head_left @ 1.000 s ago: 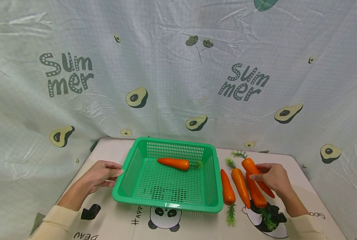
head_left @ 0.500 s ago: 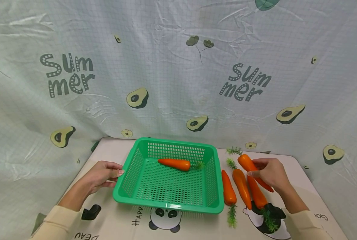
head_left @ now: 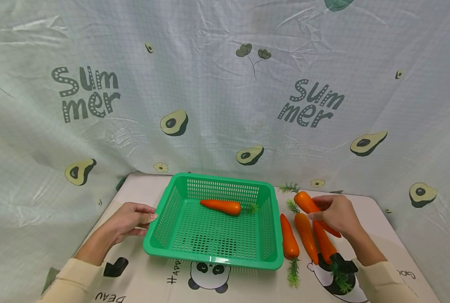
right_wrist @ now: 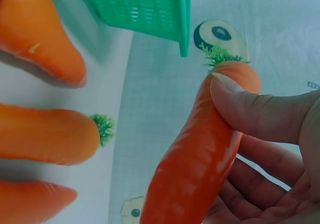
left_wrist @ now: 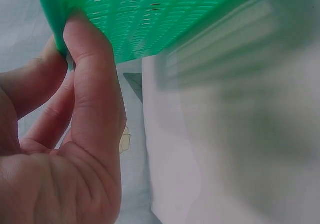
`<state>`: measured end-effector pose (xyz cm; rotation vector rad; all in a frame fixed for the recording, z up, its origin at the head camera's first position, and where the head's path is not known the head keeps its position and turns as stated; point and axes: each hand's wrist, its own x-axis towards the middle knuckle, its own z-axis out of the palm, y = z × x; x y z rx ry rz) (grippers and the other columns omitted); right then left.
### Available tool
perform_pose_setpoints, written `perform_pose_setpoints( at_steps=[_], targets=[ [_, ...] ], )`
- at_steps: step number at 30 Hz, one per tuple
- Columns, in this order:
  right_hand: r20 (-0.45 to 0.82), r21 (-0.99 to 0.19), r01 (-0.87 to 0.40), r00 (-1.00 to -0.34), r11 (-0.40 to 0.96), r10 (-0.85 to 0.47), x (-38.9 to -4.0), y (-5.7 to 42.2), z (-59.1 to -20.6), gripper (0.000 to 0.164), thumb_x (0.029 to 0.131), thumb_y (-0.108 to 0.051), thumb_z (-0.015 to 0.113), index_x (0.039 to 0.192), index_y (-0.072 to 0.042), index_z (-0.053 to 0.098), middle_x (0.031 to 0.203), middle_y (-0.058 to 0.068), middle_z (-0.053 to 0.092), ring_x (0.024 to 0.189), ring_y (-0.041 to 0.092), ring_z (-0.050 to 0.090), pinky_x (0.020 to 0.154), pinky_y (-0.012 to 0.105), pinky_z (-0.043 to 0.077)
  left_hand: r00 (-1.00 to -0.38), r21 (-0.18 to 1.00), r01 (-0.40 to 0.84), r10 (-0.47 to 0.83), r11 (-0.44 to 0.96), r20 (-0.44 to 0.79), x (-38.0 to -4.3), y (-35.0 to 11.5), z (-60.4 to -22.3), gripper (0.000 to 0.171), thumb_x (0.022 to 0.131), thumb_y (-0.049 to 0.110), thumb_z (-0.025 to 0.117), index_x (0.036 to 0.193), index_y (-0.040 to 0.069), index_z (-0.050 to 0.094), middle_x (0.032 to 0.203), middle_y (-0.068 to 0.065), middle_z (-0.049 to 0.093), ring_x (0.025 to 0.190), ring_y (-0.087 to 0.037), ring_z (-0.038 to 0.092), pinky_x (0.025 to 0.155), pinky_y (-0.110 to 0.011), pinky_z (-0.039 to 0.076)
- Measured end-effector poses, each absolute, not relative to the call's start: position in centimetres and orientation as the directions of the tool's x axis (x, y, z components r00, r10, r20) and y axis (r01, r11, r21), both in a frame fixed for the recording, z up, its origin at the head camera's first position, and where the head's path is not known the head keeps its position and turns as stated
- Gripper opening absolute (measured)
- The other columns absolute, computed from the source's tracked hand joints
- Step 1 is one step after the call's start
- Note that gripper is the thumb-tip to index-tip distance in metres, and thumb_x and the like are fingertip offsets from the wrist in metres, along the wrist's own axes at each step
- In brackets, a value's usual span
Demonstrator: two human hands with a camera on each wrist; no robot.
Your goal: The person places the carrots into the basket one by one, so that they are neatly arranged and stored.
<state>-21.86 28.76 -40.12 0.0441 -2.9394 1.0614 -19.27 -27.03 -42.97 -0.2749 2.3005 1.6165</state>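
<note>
My left hand (head_left: 132,221) pinches the left rim of a green plastic basket (head_left: 213,260); the left wrist view shows thumb and finger on either side of the rim (left_wrist: 52,14). One carrot (head_left: 223,206) with a leafy top lies inside the basket near its back. At the right, my right hand (head_left: 338,213) grips another carrot (right_wrist: 200,149) between thumb and fingers, above the other carrots, its leafy end pointing to the back left. Below and beside it lie three more carrots: one by the basket (head_left: 289,237), a middle one (head_left: 306,235) and a partly covered one (head_left: 324,242).
The pale table cover (head_left: 149,282) carries printed pandas and lettering. Behind the table hangs a light curtain (head_left: 217,84) with avocado prints. The basket's right wall stands close beside the nearest loose carrot.
My right hand has moved a little left and back, carrying its carrot off the carrot beneath it. The left hand stays on the basket rim.
</note>
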Motion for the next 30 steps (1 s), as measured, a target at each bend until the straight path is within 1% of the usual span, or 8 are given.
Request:
perform_pose_setpoints(
  at_steps=[6, 12, 18, 24, 30],
  targets=[
    [0.016, -0.66, -0.038, -0.999, 0.75, -0.036, -22.0, 28.0, -39.8, 0.055, 0.082, -0.013, 0.089, 0.129, 0.007, 0.068, 0.118, 0.028, 0.074, 0.099, 0.033, 0.072, 0.08, 0.043, 0.064, -0.932, 0.88, -0.332, 0.022, 0.338, -0.361, -19.3, -27.1, -43.0, 0.041, 0.102, 0.013, 0.067, 0.135, -0.011, 0.06, 0.091, -0.004, 0.071, 0.079, -0.016, 0.068, 0.067, -0.031, 0.063],
    [0.014, -0.662, -0.064, -0.997, 0.746, -0.074, -22.4, 27.2, -39.6, 0.055, 0.082, -0.015, 0.089, 0.13, 0.005, 0.069, 0.118, 0.026, 0.074, 0.099, 0.032, 0.072, 0.08, 0.041, 0.064, -0.932, 0.879, -0.335, 0.017, 0.338, -0.362, -19.3, -27.1, -43.1, 0.042, 0.102, 0.013, 0.067, 0.135, -0.011, 0.06, 0.092, -0.004, 0.072, 0.079, -0.016, 0.068, 0.068, -0.031, 0.063],
    [0.017, -0.65, -0.089, -0.995, 0.755, -0.103, -22.8, 26.3, -39.4, 0.053, 0.082, -0.017, 0.089, 0.128, 0.003, 0.07, 0.117, 0.022, 0.076, 0.101, 0.031, 0.072, 0.084, 0.043, 0.063, -0.932, 0.88, -0.332, 0.023, 0.34, -0.361, -19.2, -26.9, -42.9, 0.043, 0.102, 0.013, 0.067, 0.136, -0.011, 0.058, 0.094, -0.005, 0.071, 0.08, -0.016, 0.068, 0.069, -0.031, 0.063],
    [0.018, -0.646, -0.114, -0.991, 0.754, -0.134, -23.1, 25.1, -39.0, 0.052, 0.082, -0.014, 0.089, 0.128, 0.003, 0.071, 0.118, 0.023, 0.075, 0.101, 0.032, 0.071, 0.086, 0.046, 0.062, -0.932, 0.881, -0.333, 0.024, 0.336, -0.362, -19.2, -26.8, -42.7, 0.042, 0.102, 0.013, 0.067, 0.135, -0.011, 0.059, 0.093, -0.004, 0.072, 0.08, -0.016, 0.068, 0.069, -0.031, 0.063],
    [0.007, -0.656, -0.121, -0.988, 0.745, -0.153, -23.4, 23.7, -38.6, 0.049, 0.082, -0.014, 0.088, 0.126, 0.002, 0.072, 0.116, 0.021, 0.076, 0.1, 0.029, 0.07, 0.088, 0.047, 0.061, -0.93, 0.882, -0.338, 0.024, 0.329, -0.366, -19.1, -26.8, -42.7, 0.041, 0.102, 0.012, 0.067, 0.135, -0.011, 0.059, 0.092, -0.004, 0.071, 0.079, -0.016, 0.067, 0.068, -0.031, 0.063]
  ],
)
